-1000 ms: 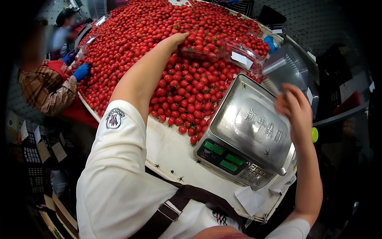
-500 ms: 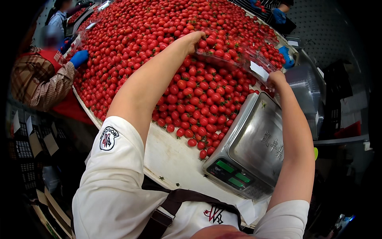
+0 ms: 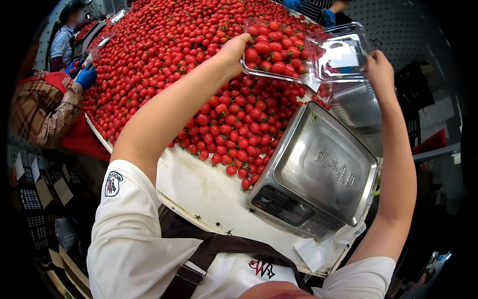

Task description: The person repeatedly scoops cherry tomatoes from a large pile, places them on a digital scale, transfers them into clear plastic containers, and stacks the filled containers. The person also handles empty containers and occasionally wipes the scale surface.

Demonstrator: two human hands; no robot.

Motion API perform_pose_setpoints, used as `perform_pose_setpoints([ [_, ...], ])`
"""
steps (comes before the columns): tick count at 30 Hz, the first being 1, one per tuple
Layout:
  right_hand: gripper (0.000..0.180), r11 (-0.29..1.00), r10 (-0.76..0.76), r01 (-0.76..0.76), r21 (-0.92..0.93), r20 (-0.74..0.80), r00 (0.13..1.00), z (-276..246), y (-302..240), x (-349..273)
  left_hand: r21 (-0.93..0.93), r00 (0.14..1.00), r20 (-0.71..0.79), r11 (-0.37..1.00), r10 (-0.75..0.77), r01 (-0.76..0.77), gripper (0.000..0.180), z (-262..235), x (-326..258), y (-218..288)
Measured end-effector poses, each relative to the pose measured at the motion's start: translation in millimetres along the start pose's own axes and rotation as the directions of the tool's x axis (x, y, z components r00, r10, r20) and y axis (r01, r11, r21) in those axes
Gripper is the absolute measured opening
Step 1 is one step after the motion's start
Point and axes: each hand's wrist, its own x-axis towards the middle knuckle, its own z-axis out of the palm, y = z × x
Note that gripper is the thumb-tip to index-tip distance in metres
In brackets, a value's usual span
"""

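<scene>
My left hand (image 3: 234, 54) grips the left edge of a clear plastic clamshell box (image 3: 279, 77), its fingers partly hidden behind the wall. Red cherry tomatoes (image 3: 271, 47), some with green stems, fill the tray half. The hinged lid (image 3: 366, 42) is folded out to the right, with a white label (image 3: 342, 59) on it. My right hand (image 3: 381, 72) pinches the lid's right edge. Both hands hold the box tilted above a large heap of cherry tomatoes (image 3: 164, 65).
A metal scale (image 3: 326, 164) stands at the table's near right, beyond it stacked clear boxes (image 3: 356, 107). White paper (image 3: 311, 254) lies at the table's near edge (image 3: 214, 199). A co-worker's blue-gloved hand (image 3: 86, 77) is at the left; others work farther back.
The clamshell has come up off the heap, its lid now spread and clearly visible. My right hand has moved up and right. The scale's green display has gone dark.
</scene>
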Motion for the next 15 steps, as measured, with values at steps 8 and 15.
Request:
perform_pose_setpoints([
  [8,0.018,0.982,0.031,-0.021,0.188,-0.05,0.998,-109.3,48.4,-75.7,-0.057,0.98,0.2,0.998,0.011,0.001,0.033,84.2,-68.3,-42.9],
  [15,0.017,0.944,0.038,0.022,0.33,-0.173,0.984,-110.9,116.8,-151.0,-0.025,0.969,0.222,0.994,0.105,-0.102,0.062,101.9,-77.9,-109.7],
])
